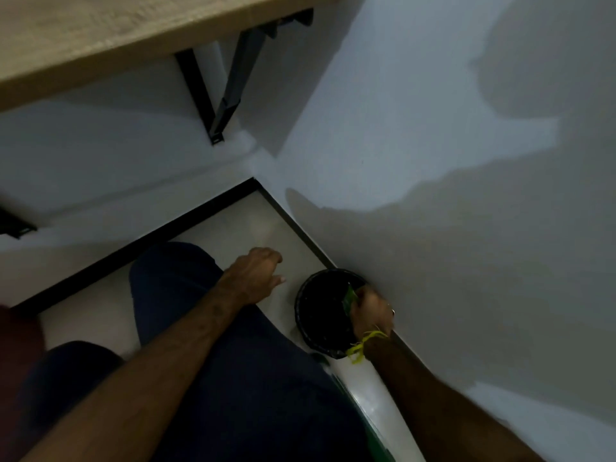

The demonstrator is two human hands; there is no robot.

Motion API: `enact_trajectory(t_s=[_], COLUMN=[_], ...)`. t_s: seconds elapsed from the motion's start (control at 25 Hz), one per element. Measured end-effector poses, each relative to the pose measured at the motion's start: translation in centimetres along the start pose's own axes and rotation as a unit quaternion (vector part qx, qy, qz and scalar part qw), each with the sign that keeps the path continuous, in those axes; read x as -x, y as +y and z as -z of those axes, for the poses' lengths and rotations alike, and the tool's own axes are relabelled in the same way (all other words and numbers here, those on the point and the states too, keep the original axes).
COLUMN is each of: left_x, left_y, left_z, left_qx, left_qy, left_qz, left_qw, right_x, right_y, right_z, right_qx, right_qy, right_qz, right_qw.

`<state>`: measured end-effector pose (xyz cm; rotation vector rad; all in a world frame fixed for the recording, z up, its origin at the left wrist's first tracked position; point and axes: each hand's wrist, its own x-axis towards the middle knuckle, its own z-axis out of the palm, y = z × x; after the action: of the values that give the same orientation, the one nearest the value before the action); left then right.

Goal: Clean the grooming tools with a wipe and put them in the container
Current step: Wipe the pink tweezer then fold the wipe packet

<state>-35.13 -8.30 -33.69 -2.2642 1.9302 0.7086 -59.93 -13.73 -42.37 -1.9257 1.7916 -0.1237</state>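
Observation:
A round black bin [311, 315] stands on the floor against the wall at the lower right. My right hand [371, 311] is over its right rim and pinches a small green piece [349, 299] above the opening; what the piece is cannot be made out. A yellow thread is tied round that wrist. My left hand [258, 273] hovers over the floor to the left of the bin, fingers loosely curled, holding nothing. No grooming tools or wipe are in view.
A wooden tabletop [100, 38] with black metal brackets [226, 91] juts out at the top left. White walls meet in a corner with a dark skirting [290, 215]. My legs in dark trousers [206, 345] fill the lower middle over the pale floor.

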Motion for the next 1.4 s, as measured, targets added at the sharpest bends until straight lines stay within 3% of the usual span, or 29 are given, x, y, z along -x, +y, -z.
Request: enact_trajectory(t_s=[0.24, 0.48, 0.76, 1.08, 1.2, 1.32, 1.4], left_x=[-0.6, -0.7, -0.2, 2.7, 5.6, 10.0, 13.1], left_y=[-0.2, -0.2, 0.1, 0.9, 2.1, 2.9, 2.5], left_z=[-0.6, -0.7, -0.5, 3.3, 7.7, 13.4, 17.5], left_qx=[-0.023, -0.065, -0.099, -0.14, -0.137, -0.166, -0.215], left_qy=[-0.008, -0.003, 0.025, 0.191, 0.275, 0.435, 0.515], left_qz=[0.003, -0.017, -0.016, 0.003, -0.036, -0.122, -0.141], left_qw=[1.0, 0.998, 0.995, 0.972, 0.951, 0.877, 0.818], right_x=[-1.6, -2.3, -2.1, -2.1, -1.6, -0.1, 1.4], right_y=[-0.8, 0.8, -1.8, -11.5, -15.0, -19.7, -23.3], right_z=[-0.9, -0.5, 1.0, 6.6, 9.7, 13.7, 16.8], right_qx=[-0.007, -0.027, -0.108, -0.221, -0.268, -0.322, -0.365], right_qy=[0.001, 0.003, 0.056, 0.158, 0.196, 0.242, 0.28], right_qz=[-0.002, -0.067, -0.017, 0.142, 0.189, 0.258, 0.323], right_qw=[1.0, 0.997, 0.992, 0.952, 0.924, 0.878, 0.827])
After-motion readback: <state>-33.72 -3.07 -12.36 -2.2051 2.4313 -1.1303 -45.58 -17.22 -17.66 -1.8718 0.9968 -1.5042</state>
